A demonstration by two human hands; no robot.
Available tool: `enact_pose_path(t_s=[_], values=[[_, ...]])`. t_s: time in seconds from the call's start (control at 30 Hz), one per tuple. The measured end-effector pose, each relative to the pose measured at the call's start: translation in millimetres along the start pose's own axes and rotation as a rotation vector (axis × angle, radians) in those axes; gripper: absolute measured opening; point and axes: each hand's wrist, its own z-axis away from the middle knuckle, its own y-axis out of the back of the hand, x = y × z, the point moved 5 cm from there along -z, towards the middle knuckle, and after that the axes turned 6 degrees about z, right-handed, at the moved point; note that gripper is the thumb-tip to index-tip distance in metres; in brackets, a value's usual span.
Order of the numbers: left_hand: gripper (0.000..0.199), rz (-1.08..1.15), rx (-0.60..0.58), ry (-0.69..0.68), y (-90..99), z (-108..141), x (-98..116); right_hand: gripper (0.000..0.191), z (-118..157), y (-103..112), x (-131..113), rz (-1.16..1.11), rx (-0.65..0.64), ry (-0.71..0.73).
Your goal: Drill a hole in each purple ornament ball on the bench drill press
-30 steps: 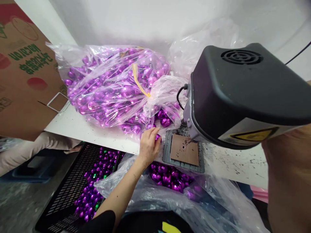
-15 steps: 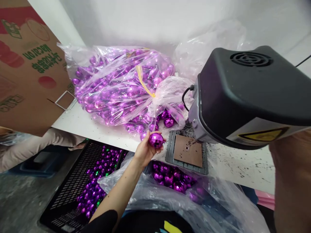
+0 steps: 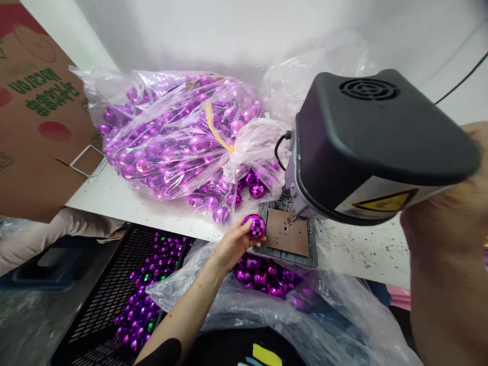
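Observation:
My left hand (image 3: 237,241) holds a shiny purple faceted ball (image 3: 254,225) between thumb and fingers, just left of a brown square plate (image 3: 287,233) with a small hole. The plate lies on a grey base beneath a black machine head (image 3: 381,147) with a yellow warning label. My right hand (image 3: 446,183) is at the right side of the machine head, its fingers hidden behind it. A tied clear bag of purple balls (image 3: 171,137) lies behind my left hand.
Below the table edge, an open plastic bag (image 3: 229,305) holds more purple balls. A black crate (image 3: 102,284) with small purple and green balls stands at lower left. A cardboard box (image 3: 38,127) is at far left, with another person's sleeve (image 3: 57,234) below it.
My left hand has brought the ball rightward, closer to the brown plate, and the ball has turned in the fingers. The whole view has shifted slightly, with machine and bag now further left.

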Motion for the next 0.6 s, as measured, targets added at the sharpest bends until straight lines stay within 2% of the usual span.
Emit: enact_pose_path(t_s=[0.17, 0.33, 0.5, 0.6], values=[[0.059, -0.276, -0.021, -0.008, -8.1, -19.7, -17.8, 0.026, -1.7, -1.3, -10.4, -0.07, 0.028, -0.031], [0.058, -0.539, 0.026, -0.069, -22.2, -39.9, -21.9, 0.037, -1.5, -1.8, -13.5, -0.102, -0.016, -0.013], [0.037, -1.013, 0.072, -0.27, -32.4, -46.8, -20.7, 0.049, -1.5, -0.5, -15.1, -0.099, -0.022, 0.004], [0.035, -1.145, 0.095, -0.413, -35.6, -45.4, -21.0, 0.056, -1.6, -1.3, -15.5, -0.094, -0.042, 0.012]])
